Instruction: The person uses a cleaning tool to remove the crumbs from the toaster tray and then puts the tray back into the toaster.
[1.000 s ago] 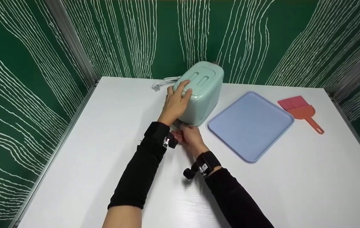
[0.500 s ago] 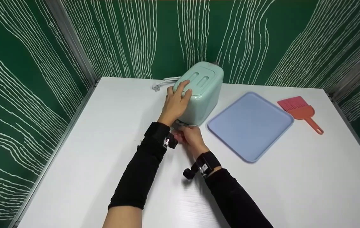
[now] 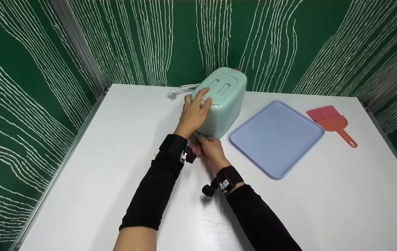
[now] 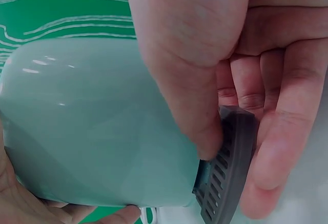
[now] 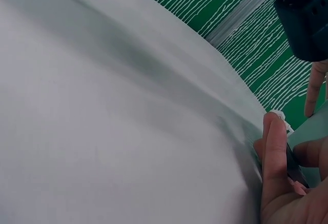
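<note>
A mint-green toaster [image 3: 226,111] with a grooved lid on top stands near the back wall. Over its near left top edge my left hand [image 3: 192,115] grips it, with fingers on the lid and down the side. Low at the toaster's near end is my right hand [image 3: 214,150]. In the left wrist view, a dark grey slotted crumb tray [image 4: 238,157] sticks out at the toaster's bottom edge, pinched between my right thumb [image 4: 205,126] and fingers. Its far part is hidden under the thumb and the toaster.
A blue tray [image 3: 277,139] lies flat on the white table [image 3: 121,157], right of the toaster. Beyond it are a small red brush [image 3: 323,113] and an orange dustpan [image 3: 338,123]. A white cord with a plug [image 3: 172,95] lies behind the toaster. Green walls border the table.
</note>
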A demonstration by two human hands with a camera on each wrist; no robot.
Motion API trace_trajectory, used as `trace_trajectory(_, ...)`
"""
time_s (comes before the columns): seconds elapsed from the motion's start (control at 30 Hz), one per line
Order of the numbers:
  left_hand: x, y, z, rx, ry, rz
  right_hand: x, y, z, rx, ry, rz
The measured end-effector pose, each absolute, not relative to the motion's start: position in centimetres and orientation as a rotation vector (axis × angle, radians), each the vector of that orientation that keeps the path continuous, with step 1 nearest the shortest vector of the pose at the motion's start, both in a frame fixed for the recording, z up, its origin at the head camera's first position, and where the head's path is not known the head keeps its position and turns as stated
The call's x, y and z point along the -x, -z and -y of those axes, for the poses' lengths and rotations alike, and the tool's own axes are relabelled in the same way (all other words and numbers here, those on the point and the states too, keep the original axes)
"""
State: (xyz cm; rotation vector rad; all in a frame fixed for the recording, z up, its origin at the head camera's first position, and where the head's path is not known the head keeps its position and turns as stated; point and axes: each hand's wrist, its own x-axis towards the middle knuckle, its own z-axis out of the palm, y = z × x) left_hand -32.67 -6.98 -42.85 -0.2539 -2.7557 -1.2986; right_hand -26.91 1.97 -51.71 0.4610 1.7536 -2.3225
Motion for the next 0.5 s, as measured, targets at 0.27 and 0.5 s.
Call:
trace_trajectory(0.27, 32.73, 42.93, 7.02, 0.247, 1.304, 2.748, 27.00, 51.81, -1.71, -0.432, 2.315, -1.798)
trace_trajectory(0.5, 32.81, 43.07, 6.97, 0.263, 1.310, 2.746, 26.95, 51.71, -1.72, -0.478, 2.305, -1.794)
